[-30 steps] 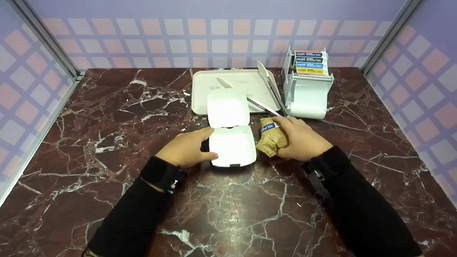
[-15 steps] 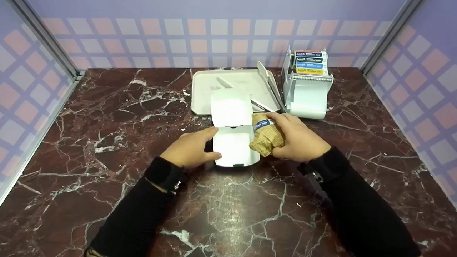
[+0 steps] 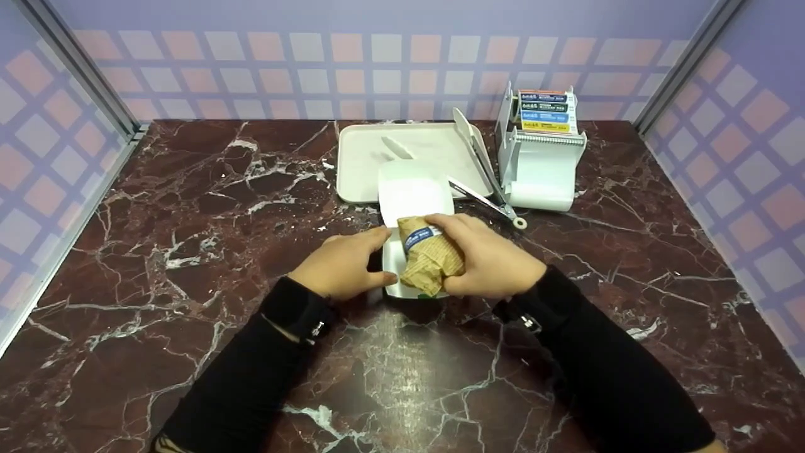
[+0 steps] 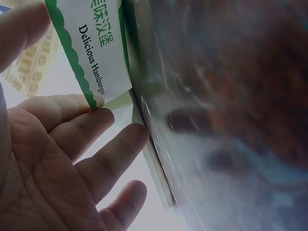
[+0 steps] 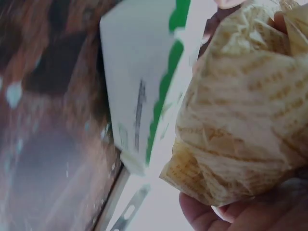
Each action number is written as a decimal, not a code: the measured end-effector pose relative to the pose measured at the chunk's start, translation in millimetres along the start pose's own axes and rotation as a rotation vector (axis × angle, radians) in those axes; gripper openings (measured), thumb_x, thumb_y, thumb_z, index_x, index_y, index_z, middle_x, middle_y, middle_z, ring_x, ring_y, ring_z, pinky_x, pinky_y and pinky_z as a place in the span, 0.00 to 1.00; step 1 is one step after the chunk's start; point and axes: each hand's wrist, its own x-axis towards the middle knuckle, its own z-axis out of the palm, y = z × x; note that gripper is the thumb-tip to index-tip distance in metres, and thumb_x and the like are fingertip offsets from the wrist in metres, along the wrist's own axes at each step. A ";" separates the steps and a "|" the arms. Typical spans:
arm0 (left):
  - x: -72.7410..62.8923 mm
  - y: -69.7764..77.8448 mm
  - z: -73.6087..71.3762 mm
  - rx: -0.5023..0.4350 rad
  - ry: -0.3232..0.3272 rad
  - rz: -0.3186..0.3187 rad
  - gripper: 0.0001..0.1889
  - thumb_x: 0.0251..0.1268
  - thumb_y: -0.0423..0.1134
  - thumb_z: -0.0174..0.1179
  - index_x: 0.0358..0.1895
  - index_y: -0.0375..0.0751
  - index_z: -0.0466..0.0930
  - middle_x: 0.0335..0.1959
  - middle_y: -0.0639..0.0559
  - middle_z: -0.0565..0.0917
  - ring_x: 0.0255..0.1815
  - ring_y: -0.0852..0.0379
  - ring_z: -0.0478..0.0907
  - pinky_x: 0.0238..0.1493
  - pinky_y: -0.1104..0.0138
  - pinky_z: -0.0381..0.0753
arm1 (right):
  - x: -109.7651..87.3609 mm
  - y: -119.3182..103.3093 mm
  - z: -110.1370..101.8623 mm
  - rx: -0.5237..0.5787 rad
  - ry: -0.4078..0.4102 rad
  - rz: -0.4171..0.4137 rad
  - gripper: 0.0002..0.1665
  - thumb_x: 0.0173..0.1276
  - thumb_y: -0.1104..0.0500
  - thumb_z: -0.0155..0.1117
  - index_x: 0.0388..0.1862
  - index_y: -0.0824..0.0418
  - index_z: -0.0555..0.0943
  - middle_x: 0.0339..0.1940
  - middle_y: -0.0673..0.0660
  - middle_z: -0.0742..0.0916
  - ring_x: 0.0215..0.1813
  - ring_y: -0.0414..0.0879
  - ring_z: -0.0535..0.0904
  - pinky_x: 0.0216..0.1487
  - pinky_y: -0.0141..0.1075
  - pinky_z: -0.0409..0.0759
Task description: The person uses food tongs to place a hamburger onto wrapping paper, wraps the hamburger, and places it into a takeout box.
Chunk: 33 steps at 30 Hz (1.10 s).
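Observation:
A burger box (image 3: 391, 277), white inside, stands open with its lid (image 3: 415, 189) folded back onto the tray. Printed green on its outer wall (image 4: 98, 53) are the words "Delicious Hamburger". My left hand (image 3: 343, 267) touches the box's left side, thumb and index finger spread along the rim and the other fingers fairly straight. A paper-wrapped burger (image 3: 431, 261) with a blue label overlaps the base of the box in the head view. My right hand (image 3: 494, 258) grips this burger from the right; the wrapper (image 5: 240, 106) is crumpled at its ends.
Behind the box lies a cream tray (image 3: 355, 163), with tongs (image 3: 481, 200) spread across its right part and their ring end past its front edge. To its right stands a white label dispenser (image 3: 541, 163) with coloured rolls. Patterned walls (image 3: 270, 82) border the marble table (image 3: 207, 207).
My right hand has carried the wrapped burger leftward from beside the box to over its base. The box and my left hand have shifted slightly right, uncovering more of the tongs.

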 end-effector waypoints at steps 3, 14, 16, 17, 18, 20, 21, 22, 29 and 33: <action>-0.1 1.3 0.5 -0.005 0.016 0.018 0.46 0.65 0.64 0.68 0.83 0.56 0.61 0.80 0.54 0.72 0.74 0.39 0.75 0.78 0.40 0.69 | 2.9 -0.7 5.0 0.019 -0.015 -0.012 0.63 0.49 0.56 0.79 0.84 0.48 0.61 0.72 0.59 0.75 0.65 0.53 0.73 0.63 0.51 0.83; 1.9 4.1 2.4 0.006 0.026 0.022 0.49 0.61 0.67 0.70 0.83 0.53 0.62 0.78 0.51 0.75 0.71 0.39 0.79 0.76 0.43 0.74 | 11.5 5.7 13.6 0.055 -0.038 -0.023 0.61 0.52 0.54 0.80 0.84 0.52 0.62 0.74 0.61 0.75 0.72 0.54 0.72 0.74 0.52 0.76; 1.6 4.5 2.1 -0.004 0.027 0.016 0.50 0.60 0.67 0.70 0.83 0.54 0.62 0.77 0.51 0.76 0.70 0.40 0.79 0.74 0.43 0.75 | 12.0 5.6 14.0 0.057 -0.037 -0.012 0.61 0.52 0.53 0.80 0.84 0.51 0.62 0.75 0.61 0.75 0.72 0.55 0.72 0.74 0.52 0.76; 1.6 4.6 2.0 -0.017 0.027 0.010 0.50 0.59 0.66 0.71 0.83 0.55 0.62 0.75 0.51 0.77 0.68 0.40 0.80 0.73 0.43 0.77 | 12.2 5.4 14.3 0.054 -0.036 -0.005 0.61 0.52 0.53 0.80 0.84 0.51 0.61 0.75 0.61 0.74 0.72 0.55 0.72 0.74 0.52 0.76; 1.6 4.8 1.8 -0.024 0.028 0.004 0.50 0.58 0.65 0.72 0.82 0.56 0.61 0.74 0.50 0.79 0.67 0.39 0.81 0.71 0.43 0.78 | 12.5 5.3 14.7 0.050 -0.035 0.002 0.61 0.52 0.53 0.80 0.84 0.51 0.61 0.75 0.62 0.74 0.72 0.55 0.71 0.74 0.52 0.76; 1.9 5.0 1.5 -0.040 0.026 -0.006 0.53 0.57 0.63 0.74 0.84 0.55 0.58 0.73 0.47 0.80 0.66 0.39 0.82 0.70 0.43 0.80 | 12.9 4.7 16.1 0.035 -0.036 0.013 0.61 0.53 0.53 0.79 0.84 0.52 0.61 0.75 0.62 0.74 0.73 0.56 0.71 0.74 0.53 0.76; 2.0 5.3 1.4 -0.047 0.022 -0.011 0.54 0.57 0.62 0.75 0.84 0.55 0.56 0.73 0.46 0.80 0.66 0.38 0.82 0.69 0.43 0.80 | 13.1 4.3 16.8 0.024 -0.038 0.019 0.60 0.53 0.53 0.79 0.84 0.52 0.61 0.75 0.62 0.73 0.72 0.57 0.72 0.73 0.53 0.77; 2.3 5.4 1.2 -0.050 0.018 -0.015 0.55 0.56 0.61 0.75 0.85 0.54 0.55 0.73 0.45 0.79 0.66 0.37 0.82 0.69 0.43 0.80 | 13.1 4.0 17.6 0.013 -0.040 0.022 0.60 0.53 0.53 0.78 0.84 0.52 0.61 0.76 0.63 0.73 0.72 0.57 0.72 0.73 0.53 0.78; 3.9 3.6 2.2 -0.073 -0.006 0.008 0.49 0.60 0.64 0.72 0.83 0.60 0.60 0.73 0.49 0.80 0.66 0.40 0.82 0.69 0.42 0.80 | 12.7 3.5 22.6 -0.045 -0.043 0.014 0.60 0.52 0.55 0.77 0.85 0.51 0.62 0.78 0.63 0.71 0.74 0.59 0.70 0.72 0.53 0.79; 2.8 1.1 1.4 -0.082 -0.033 0.022 0.42 0.69 0.58 0.64 0.84 0.62 0.58 0.77 0.50 0.76 0.70 0.42 0.79 0.71 0.43 0.78 | 11.9 4.5 24.4 -0.056 -0.047 0.016 0.61 0.54 0.55 0.77 0.86 0.49 0.60 0.81 0.65 0.68 0.78 0.62 0.66 0.76 0.55 0.75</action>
